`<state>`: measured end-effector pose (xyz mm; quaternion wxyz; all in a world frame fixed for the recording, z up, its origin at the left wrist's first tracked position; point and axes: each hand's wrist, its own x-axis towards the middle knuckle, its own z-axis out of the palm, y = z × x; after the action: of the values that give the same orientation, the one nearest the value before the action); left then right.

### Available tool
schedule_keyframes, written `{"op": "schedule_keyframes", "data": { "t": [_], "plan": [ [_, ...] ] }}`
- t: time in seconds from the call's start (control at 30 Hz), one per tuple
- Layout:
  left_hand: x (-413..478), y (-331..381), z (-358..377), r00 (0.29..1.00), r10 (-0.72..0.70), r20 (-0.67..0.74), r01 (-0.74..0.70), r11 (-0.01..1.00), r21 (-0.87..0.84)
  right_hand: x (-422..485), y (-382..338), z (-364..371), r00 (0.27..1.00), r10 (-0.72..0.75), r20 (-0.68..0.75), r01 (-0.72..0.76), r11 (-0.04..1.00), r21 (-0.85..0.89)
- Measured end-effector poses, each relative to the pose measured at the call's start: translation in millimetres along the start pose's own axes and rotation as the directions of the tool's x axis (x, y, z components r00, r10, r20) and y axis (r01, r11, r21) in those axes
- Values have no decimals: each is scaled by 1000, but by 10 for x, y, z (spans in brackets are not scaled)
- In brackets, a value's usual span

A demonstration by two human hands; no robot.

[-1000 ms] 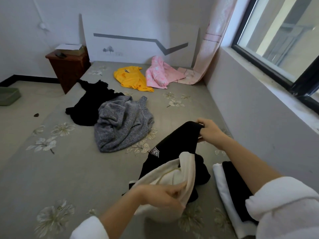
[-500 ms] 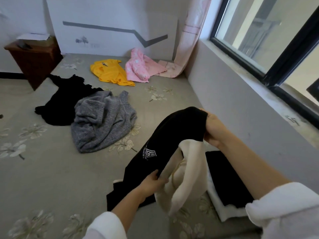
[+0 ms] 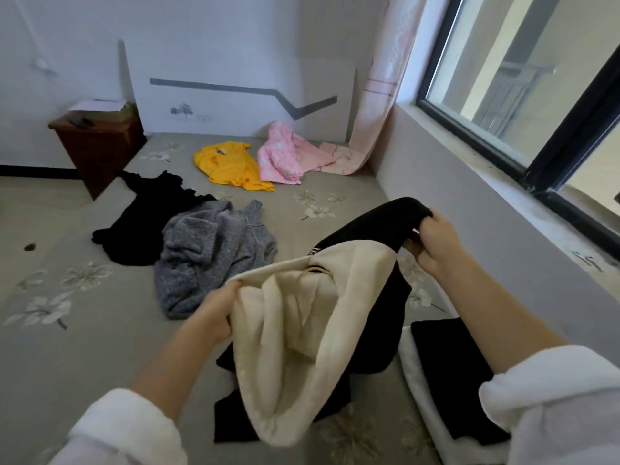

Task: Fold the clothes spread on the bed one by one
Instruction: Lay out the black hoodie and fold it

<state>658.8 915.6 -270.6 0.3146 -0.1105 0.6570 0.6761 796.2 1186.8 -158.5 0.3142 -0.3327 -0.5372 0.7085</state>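
I hold up a black garment with a cream fleece lining (image 3: 302, 317) above the bed (image 3: 100, 330). My left hand (image 3: 218, 310) grips the cream edge at its left side. My right hand (image 3: 432, 239) grips the black end, raised toward the window wall. The lining faces me and hangs open like a pouch, and the lower black part trails on the sheet. Farther off lie a grey sweater (image 3: 208, 256), a black garment (image 3: 147, 216), a yellow top (image 3: 231, 166) and a pink garment (image 3: 281, 156).
A folded black and white pile (image 3: 446, 374) sits by my right forearm near the wall. A dark wooden nightstand (image 3: 97, 146) stands at the far left corner. A pink curtain (image 3: 375, 95) hangs by the window (image 3: 523, 88); its hem rests on the bed.
My left hand moved up from the black hem to the cream edge and pulled it left, spreading the lining open. My right hand stays gripped on the black end.
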Motion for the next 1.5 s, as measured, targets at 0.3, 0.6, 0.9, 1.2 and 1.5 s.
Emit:
{"op": "schedule_keyframes", "data": {
  "t": [0.3,0.6,0.9,1.2,1.5],
  "plan": [
    [-723,1450,-152,761,636,129,-539,730,-419,177,-364,539,991,-131,-25,133,969,207],
    [-275,-629,-404,775,-252,580,-337,611,716,-114,368,374,974,185,129,-218,919,330],
    [65,-1589,-292,895,-433,105,375,859,348,-408,740,413,917,363,166,-394,888,236],
    [87,-1591,239,731,-594,335,660,740,-130,-431,464,412,927,330,177,-367,894,255],
    [157,-591,40,950,-282,132,311,886,-343,-262,491,-107,920,229,-318,-133,946,297]
  ]
}}
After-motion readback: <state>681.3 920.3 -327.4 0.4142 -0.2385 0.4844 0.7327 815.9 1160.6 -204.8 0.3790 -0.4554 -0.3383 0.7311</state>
